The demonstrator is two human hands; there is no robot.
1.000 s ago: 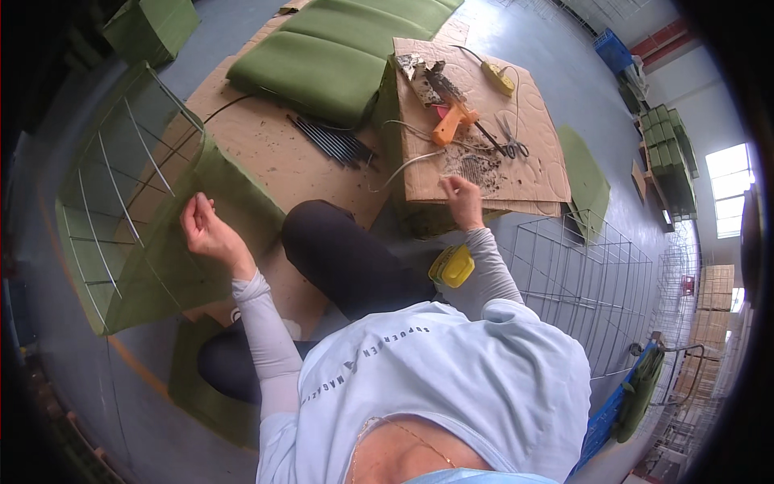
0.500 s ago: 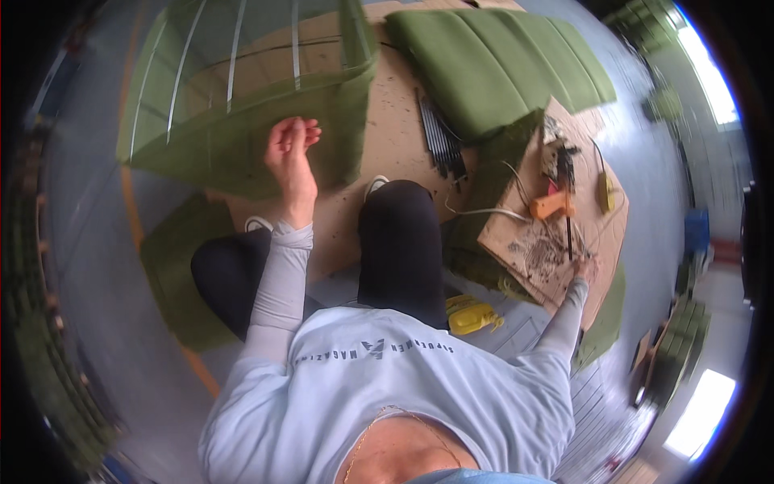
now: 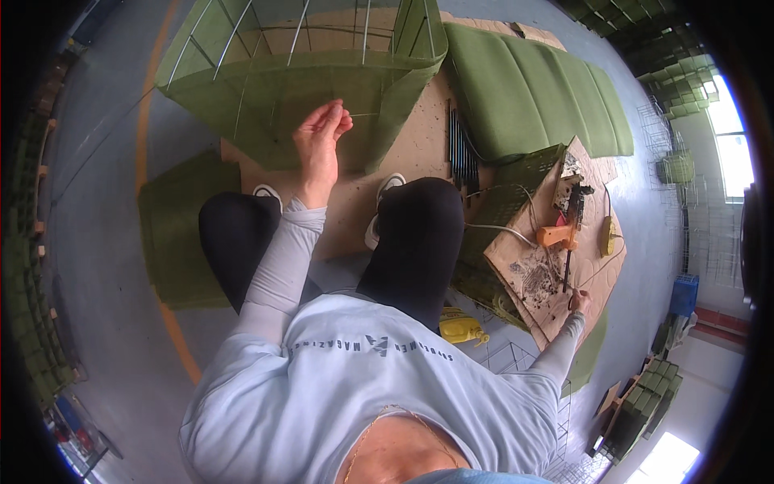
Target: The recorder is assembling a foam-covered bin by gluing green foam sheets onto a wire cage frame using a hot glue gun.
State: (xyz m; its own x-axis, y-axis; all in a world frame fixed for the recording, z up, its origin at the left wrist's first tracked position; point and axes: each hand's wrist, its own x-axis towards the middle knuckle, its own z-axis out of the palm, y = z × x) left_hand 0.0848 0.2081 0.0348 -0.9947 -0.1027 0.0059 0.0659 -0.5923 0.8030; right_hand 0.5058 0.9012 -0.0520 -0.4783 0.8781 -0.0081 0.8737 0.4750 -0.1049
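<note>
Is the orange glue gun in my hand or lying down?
Lying down: the glue gun is on the cardboard, with the right hand and left hand off it.

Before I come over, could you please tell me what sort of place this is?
Likely a workshop: an orange tool lies on cardboard, green fabric covers part of a wire frame, and green stacks stand farther off.

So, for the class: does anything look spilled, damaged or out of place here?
Yes: dark debris litters the cardboard near the orange tool. It looks spilled, standing out against the plain brown around it; what it is, I can't tell.
</note>
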